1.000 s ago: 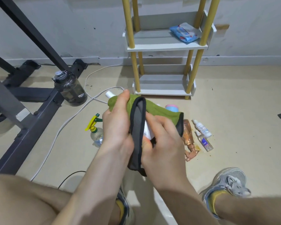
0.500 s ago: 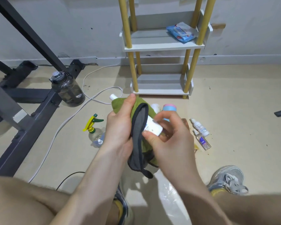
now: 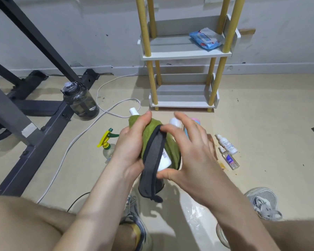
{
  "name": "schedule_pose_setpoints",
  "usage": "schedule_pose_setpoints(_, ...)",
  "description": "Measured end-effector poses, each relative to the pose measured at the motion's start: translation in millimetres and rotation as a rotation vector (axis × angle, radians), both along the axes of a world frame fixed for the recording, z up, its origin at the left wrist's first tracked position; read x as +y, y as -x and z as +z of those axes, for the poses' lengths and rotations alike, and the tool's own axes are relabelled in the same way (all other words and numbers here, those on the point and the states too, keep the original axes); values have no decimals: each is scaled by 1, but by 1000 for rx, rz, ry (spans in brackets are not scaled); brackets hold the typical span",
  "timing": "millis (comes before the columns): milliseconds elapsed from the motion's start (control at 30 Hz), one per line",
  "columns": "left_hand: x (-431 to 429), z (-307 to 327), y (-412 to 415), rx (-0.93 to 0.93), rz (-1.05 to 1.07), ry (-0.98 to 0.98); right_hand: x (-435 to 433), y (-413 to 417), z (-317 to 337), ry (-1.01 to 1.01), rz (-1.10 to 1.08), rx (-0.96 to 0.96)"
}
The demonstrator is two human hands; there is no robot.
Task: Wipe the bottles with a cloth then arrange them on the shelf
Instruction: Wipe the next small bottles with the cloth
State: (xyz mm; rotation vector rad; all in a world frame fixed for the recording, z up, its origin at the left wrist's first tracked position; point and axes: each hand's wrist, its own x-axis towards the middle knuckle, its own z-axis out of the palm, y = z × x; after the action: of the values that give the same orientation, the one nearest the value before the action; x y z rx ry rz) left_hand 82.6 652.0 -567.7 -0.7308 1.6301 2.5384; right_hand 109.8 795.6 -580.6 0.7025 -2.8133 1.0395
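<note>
A white bottle (image 3: 164, 160) lies wrapped in a green cloth (image 3: 149, 134) with a grey backing (image 3: 152, 165); its white cap (image 3: 133, 111) pokes out at the far end. My left hand (image 3: 129, 147) grips the cloth around the bottle. My right hand (image 3: 194, 156) pinches the bottle, thumb under its base and forefinger on the cloth's edge. The shelf (image 3: 185, 55) stands behind, its lower board (image 3: 181, 105) bare. On the floor lie a yellow-green spray bottle (image 3: 106, 144), a white-capped bottle (image 3: 175, 122), a pink-and-blue bottle (image 3: 195, 121) and two small spray bottles (image 3: 227, 144).
A blue wipes pack (image 3: 206, 38) lies on the shelf's upper board. A dark water jug (image 3: 79, 101) stands by a grey exercise frame (image 3: 43, 131) at left. A white cable (image 3: 76, 140) crosses the floor. My shoes (image 3: 263, 201) and knees fill the foreground.
My right hand has shifted from gripping the bottle's exposed end to spanning it, forefinger over the cloth edge. More of the bottle sits inside the cloth.
</note>
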Motion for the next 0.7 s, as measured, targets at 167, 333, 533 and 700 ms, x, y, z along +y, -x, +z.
schedule_pose_setpoints(167, 1, -1, -4, 0, -110, -72, 1, 2, 3, 135, 73, -61)
schedule_pose_setpoints(333, 19, -5, -16, 105, -205, 59, 3, 8, -9, 214, -49, 107)
schedule_pose_setpoints(533, 25, -30, -23, 190, -275, 488, 14, 13, -12, 77, -108, -42)
schedule_pose_setpoints(700, 11, -30, -27, 321, -426, 1038, 47, 26, 9, 735, -8, -700)
